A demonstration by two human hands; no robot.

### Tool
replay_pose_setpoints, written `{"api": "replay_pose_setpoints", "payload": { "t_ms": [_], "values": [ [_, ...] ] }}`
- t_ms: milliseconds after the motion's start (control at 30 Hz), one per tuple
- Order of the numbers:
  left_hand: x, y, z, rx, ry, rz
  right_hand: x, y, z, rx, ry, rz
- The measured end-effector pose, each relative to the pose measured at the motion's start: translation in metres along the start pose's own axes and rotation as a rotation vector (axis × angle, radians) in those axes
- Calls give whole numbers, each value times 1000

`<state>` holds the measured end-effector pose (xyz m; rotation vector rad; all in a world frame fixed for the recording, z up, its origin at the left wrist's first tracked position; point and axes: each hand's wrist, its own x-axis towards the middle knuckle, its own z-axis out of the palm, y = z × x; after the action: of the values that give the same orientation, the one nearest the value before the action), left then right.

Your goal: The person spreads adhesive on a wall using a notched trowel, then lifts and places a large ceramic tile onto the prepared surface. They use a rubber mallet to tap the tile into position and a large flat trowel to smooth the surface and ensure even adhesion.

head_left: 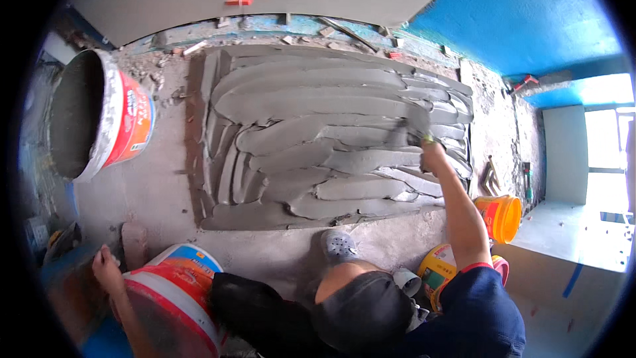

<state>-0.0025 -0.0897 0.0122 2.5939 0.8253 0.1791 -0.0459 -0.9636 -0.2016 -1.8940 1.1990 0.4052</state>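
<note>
My right hand (434, 157) is closed round the handle of a trowel (417, 119) over the right part of a large grey slab. The trowel's blade, somewhat blurred, lies on wet grey mortar (298, 103) spread over the slab in long overlapping ridges. At the lower left, my left hand (106, 270) has its fingers curled together. What is in them, if anything, cannot be made out. Below that hand and to its right stands a red and white bucket (173, 285).
A large bucket of grey mix (109, 116) tilts into view at the left. An orange bucket (498, 219) and a yellow bucket (437, 266) stand at the right. Rubble lines the far wall, with a long bar (351, 34). My shoe (339, 245) is by the slab's near edge.
</note>
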Motion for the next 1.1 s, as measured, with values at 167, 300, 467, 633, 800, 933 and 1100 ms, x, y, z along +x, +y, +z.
{"api": "replay_pose_setpoints", "payload": {
  "t_ms": [167,300,467,633,800,933,1100],
  "values": [
    [-9,13,0,-4,35,-16,-42,-10,79,705,-187,259],
    [-7,11,-2,88,26,-16,-154,-81,220,-106,-520,-13],
    [1,2,-2,34,-13,-43,-224,-161,305,-258,-734,-465],
    [1,3,-1,96,-41,-57,-172,-80,218,-707,-465,-514],
    [-1,7,0,24,-38,-64,-100,26,63,-307,-175,-118],
    [-4,11,-1,143,14,-36,-110,42,62,687,-142,397],
    [-10,23,-2,123,20,-77,-206,-4,213,406,-410,225]
  ]
}}
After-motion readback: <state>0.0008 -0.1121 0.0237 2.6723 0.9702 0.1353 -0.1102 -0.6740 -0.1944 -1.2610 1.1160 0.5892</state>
